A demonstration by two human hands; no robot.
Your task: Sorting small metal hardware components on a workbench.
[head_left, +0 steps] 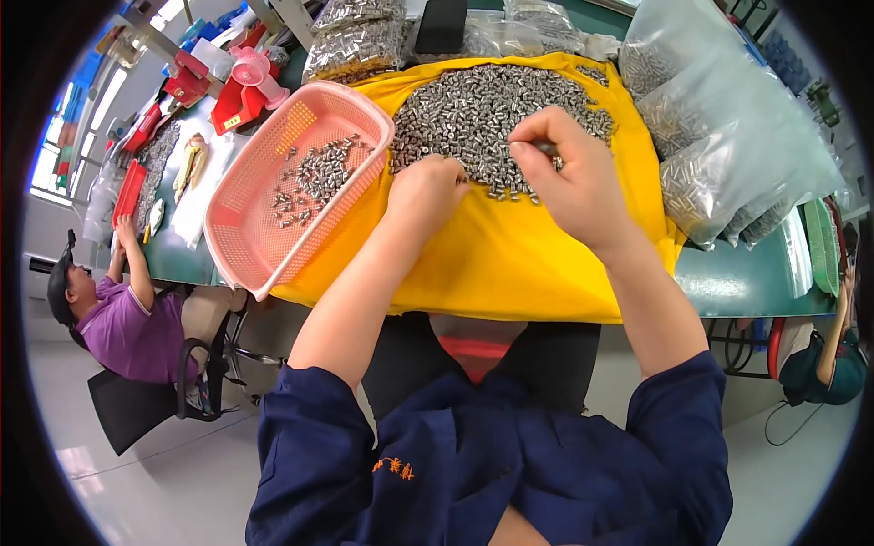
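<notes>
A wide heap of small silvery metal cylinders (496,109) lies spread on a yellow cloth (510,264) in front of me. My left hand (426,193) is closed at the heap's near left edge, its fingers curled against the pieces; whatever they hold is hidden. Over the heap's right side, my right hand (575,182) is raised with thumb and forefinger bent toward each other. Its grip is closed, and anything in it is too small or too covered to name. Left of my left hand, a pink perforated plastic basket (238,218) holds a smaller lot of the same cylinders.
Clear bags (355,45) packed with metal pieces stand behind the heap, beside a black phone (442,25). Large filled bags (719,136) crowd the right. Red bins (238,102) and a pink fan (258,75) stand far left. People sit at both sides of the green table (728,282).
</notes>
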